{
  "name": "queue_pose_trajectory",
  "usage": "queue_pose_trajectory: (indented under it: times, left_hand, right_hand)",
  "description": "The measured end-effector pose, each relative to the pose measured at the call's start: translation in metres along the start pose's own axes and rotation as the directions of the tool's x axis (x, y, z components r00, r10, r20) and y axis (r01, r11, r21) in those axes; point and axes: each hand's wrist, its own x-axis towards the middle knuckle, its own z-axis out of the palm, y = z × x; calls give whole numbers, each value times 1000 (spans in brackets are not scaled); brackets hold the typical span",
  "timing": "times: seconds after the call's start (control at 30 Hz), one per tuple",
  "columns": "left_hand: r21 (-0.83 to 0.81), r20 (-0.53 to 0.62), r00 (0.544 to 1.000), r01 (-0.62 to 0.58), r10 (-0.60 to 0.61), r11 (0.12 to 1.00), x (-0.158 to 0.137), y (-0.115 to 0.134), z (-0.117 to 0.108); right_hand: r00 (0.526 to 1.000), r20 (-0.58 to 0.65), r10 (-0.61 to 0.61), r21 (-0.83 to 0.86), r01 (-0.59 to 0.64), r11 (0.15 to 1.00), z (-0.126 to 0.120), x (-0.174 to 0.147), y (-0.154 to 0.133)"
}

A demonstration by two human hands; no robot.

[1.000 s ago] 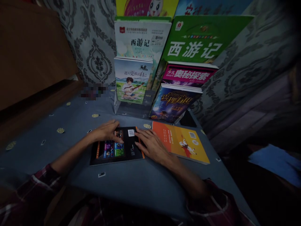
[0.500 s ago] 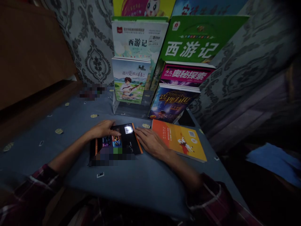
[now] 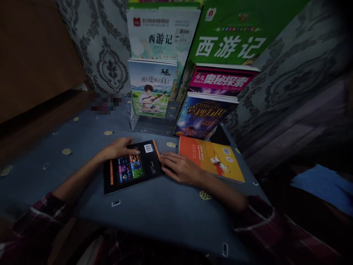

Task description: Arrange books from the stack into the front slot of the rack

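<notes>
A black book [image 3: 151, 163] with an orange edge, a barcode and small colourful pictures lies on the grey-blue tablecloth. My left hand [image 3: 118, 149] rests over its far left part, thumb stretched across the cover and fingers extended at the far edge. At the book's right edge, my right hand [image 3: 179, 167] lies with its fingertips touching the orange strip, fingers loosely extended and side by side. Just right of that hand is an orange and yellow book [image 3: 209, 158], lying flat and partly covered by my right forearm.
Behind the hands stands a clear book rack [image 3: 153, 127] with several upright books, among them a guitar-player cover [image 3: 151, 88], a dark blue one [image 3: 204, 114] and a green one [image 3: 231, 44]. A brown wooden panel [image 3: 38, 55] is at left. Blue cloth [image 3: 322, 187] lies off the table's right side.
My right hand has slid nearer to me along the book's orange edge. My left hand has shifted slightly. The view has tilted down a little.
</notes>
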Motion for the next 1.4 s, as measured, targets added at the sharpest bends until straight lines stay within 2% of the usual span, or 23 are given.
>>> queue_pose_trajectory:
  times: [0.2, 0.5, 0.73, 0.87, 1.0, 1.1, 1.23, 1.4]
  left_hand:
    - [34, -11, 1000, 8, -7, 999, 1, -1, 0]
    - [-27, -21, 1000, 6, -7, 1000, 1, -3, 2]
    - [-61, -15, 1000, 14, -14, 998, 2, -2, -1]
    - [-110, -61, 993, 96, -103, 989, 3, -11, 0]
    - [-212, -120, 982, 121, -149, 970, 1, -16, 2]
    - [-226, -129, 981, 111, -142, 968, -2, -13, 2]
    - [-103, -150, 980, 115, -130, 988, -6, -8, -2]
    - [232, -153, 978, 173, -139, 957, -19, -3, -10]
  right_hand:
    - [997, -8, -82, 46, 82, 996, -8, -8, 3]
    - [999, -26, -29, -17, 29, 999, -9, -10, -3]
    - [993, -55, 104, -30, -105, 994, -6, -10, -11]
    - [977, -81, 197, -35, -200, 979, -1, -6, -13]
    - [949, -34, 313, -88, -315, 945, 4, -5, -15]
    - [937, 7, 349, -135, -345, 929, 8, -1, -14]
    - [931, 46, 362, -199, -346, 917, 9, 10, -12]
    - [885, 79, 460, -303, -418, 857, 6, 32, -10]
